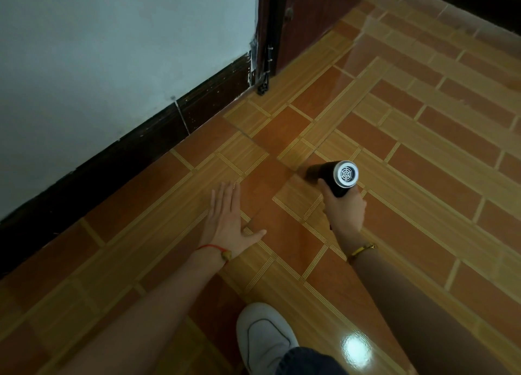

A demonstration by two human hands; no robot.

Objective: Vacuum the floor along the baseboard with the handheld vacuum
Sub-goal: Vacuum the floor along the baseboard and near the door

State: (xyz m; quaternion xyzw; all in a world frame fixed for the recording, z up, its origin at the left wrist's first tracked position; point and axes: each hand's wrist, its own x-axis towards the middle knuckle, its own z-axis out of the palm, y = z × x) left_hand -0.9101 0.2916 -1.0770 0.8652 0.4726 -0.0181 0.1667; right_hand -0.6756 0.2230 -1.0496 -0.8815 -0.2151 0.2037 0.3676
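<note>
My right hand [344, 208] grips the handle of a black handheld vacuum [335, 176]. Its round silver grille faces up toward me, and its nozzle end points left and down at the glossy tiled floor [423, 149]. My left hand [229, 219] is stretched out flat over the floor with straight fingers, palm down, holding nothing. A dark brown baseboard [118, 160] runs diagonally along the foot of the pale wall, to the left of both hands and apart from the vacuum.
A dark wooden door and frame [270, 36] stand where the baseboard ends at the top. My white shoe [262, 338] is planted on the floor at the bottom middle. A dark strip lines the far top right edge.
</note>
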